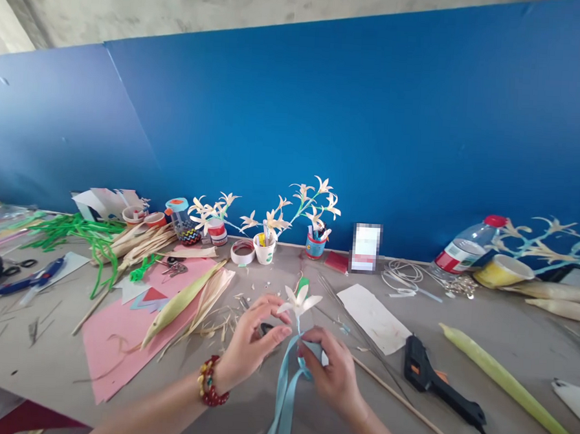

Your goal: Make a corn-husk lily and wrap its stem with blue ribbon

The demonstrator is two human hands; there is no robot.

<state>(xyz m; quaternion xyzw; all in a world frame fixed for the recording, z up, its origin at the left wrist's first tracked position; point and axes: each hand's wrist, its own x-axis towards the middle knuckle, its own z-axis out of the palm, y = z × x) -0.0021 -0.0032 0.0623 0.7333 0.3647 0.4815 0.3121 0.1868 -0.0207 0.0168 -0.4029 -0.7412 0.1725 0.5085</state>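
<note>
A cream-white handmade flower (300, 302) stands upright in front of me, its thin stem partly wrapped in light blue. My right hand (333, 368) pinches the stem below the petals, together with a pale blue ribbon (286, 398) that hangs down in long loops toward the table's near edge. My left hand (257, 335), with beaded bracelets on the wrist, is beside the flower on the left. Its thumb and fingers are curved and spread apart, holding nothing I can see. The lower end of the stem is hidden behind my right fingers.
A black glue gun (441, 383) and a green corn husk (505, 384) lie at right. Pink paper (118, 337) with another husk (183, 302) lies at left. Cups (265, 249) with finished flowers, a bottle (468, 246) and white cable (403, 275) line the blue partition.
</note>
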